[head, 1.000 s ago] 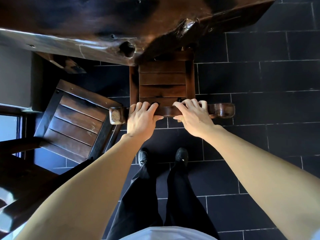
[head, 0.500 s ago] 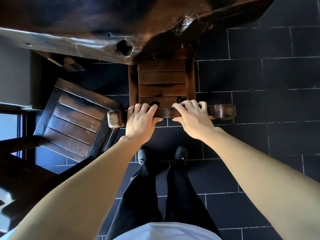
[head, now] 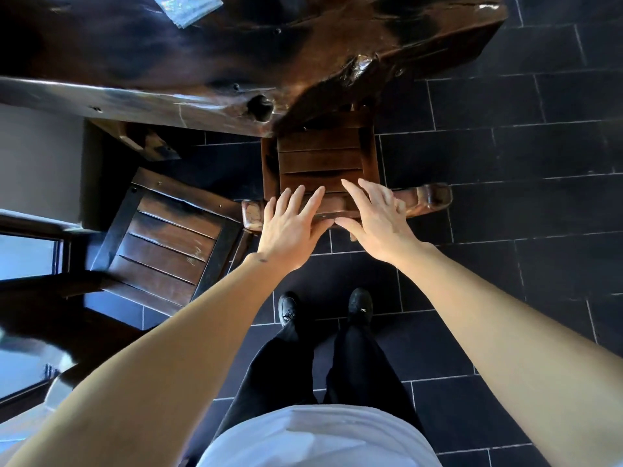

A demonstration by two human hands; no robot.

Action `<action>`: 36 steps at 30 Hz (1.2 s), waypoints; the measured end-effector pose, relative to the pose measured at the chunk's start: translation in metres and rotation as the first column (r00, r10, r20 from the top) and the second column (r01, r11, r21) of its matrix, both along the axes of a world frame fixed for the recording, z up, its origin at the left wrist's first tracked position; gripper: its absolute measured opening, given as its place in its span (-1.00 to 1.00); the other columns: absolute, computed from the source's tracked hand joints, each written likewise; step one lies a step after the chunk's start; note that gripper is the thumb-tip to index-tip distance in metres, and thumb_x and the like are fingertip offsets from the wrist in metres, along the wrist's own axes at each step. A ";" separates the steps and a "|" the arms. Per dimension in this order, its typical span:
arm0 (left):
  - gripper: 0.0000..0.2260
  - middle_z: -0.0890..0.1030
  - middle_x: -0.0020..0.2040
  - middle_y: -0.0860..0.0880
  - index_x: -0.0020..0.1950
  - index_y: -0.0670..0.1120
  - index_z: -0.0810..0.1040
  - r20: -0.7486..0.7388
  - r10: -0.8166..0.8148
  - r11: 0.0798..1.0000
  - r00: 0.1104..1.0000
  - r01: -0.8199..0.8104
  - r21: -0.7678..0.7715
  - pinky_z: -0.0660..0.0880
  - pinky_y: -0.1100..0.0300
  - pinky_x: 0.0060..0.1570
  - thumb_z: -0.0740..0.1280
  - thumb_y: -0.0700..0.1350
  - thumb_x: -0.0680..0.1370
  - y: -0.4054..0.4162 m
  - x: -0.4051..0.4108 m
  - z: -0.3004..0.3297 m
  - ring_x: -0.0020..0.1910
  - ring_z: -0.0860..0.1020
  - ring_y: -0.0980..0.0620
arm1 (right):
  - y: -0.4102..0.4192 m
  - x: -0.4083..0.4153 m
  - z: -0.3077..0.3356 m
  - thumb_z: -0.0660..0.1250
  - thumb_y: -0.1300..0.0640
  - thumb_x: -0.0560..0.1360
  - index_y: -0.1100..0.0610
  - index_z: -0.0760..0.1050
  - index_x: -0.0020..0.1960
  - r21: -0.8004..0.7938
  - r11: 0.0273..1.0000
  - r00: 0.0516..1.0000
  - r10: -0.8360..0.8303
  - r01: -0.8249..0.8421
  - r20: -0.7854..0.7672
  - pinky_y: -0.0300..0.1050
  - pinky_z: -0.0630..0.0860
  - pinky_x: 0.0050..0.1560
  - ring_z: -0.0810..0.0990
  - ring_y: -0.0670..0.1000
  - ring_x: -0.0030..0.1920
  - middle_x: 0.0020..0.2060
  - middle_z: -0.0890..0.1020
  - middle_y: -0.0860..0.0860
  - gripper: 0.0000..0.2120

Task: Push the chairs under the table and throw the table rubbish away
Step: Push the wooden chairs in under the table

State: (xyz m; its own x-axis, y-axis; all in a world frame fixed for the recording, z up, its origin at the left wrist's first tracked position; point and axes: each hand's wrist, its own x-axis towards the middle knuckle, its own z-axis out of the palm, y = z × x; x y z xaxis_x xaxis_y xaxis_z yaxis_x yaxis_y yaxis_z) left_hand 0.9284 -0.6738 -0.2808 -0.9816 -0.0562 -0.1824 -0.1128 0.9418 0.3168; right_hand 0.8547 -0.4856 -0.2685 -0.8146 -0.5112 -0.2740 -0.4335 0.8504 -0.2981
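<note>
A dark wooden chair (head: 320,156) stands straight ahead of me, its slatted seat partly tucked under the corner of the live-edge wooden table (head: 209,62). My left hand (head: 291,227) and my right hand (head: 377,220) hover over the chair's top rail (head: 428,198) with fingers spread and straight, gripping nothing. A second slatted chair (head: 168,244) stands at an angle to the left, out from under the table. A clear crinkled plastic wrapper (head: 187,6) lies on the tabletop at the upper edge of the view.
Black floor tiles (head: 505,230) spread to the right and behind me. My two black shoes (head: 323,306) stand just behind the chair. A grey wall (head: 37,163) and a dark window frame (head: 30,230) close off the left side.
Both hands have let go of the chair's top rail and opened, fingers now stretched out. The chair sits a little farther under the table. The wrapper on the table has come into view.
</note>
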 end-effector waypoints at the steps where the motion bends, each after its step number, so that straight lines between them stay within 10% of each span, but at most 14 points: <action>1: -0.43 0.26 0.57 -0.15 0.61 0.10 0.09 -0.022 -0.010 1.000 1.000 0.010 0.005 0.11 -0.20 0.51 0.03 0.29 0.65 -0.003 0.011 0.006 0.56 0.17 -0.22 | -0.002 0.012 0.008 0.15 -0.27 0.61 -0.11 0.02 0.61 -0.022 0.999 1.000 -0.026 0.026 0.007 0.29 0.22 0.41 0.12 0.16 0.55 0.57 0.20 0.10 -0.34; 11: -0.46 0.40 0.44 -0.18 0.53 -0.05 0.30 -0.137 -0.018 1.000 0.990 0.018 -0.003 0.30 -0.17 0.40 0.13 0.22 0.63 -0.021 0.132 0.066 0.45 0.33 -0.23 | -0.005 0.155 0.054 0.16 -0.21 0.63 -0.10 0.07 0.61 -0.220 0.941 0.964 -0.236 0.258 0.121 0.29 0.26 0.41 0.14 0.18 0.53 0.53 0.26 0.13 -0.39; 36: -0.52 0.49 0.29 -0.14 0.51 0.01 0.32 -0.060 0.210 0.962 0.976 -0.217 -0.162 0.44 -0.16 0.20 0.29 0.09 0.62 -0.142 0.523 0.099 0.26 0.46 -0.22 | -0.140 0.486 0.078 0.23 -0.14 0.62 -0.02 0.30 0.46 -0.273 0.962 0.997 0.025 -0.003 0.079 0.09 0.47 0.25 0.36 0.18 0.36 0.37 0.45 0.10 -0.55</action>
State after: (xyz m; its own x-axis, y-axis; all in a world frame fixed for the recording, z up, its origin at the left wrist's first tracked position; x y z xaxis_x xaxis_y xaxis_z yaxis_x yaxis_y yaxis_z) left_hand 1.4517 -0.8154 -0.1814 -0.9500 -0.2916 -0.1113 -0.3071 0.9371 0.1659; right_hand 1.3410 -0.6256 -0.1904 -0.7878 -0.5868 -0.1873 -0.4095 0.7261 -0.5523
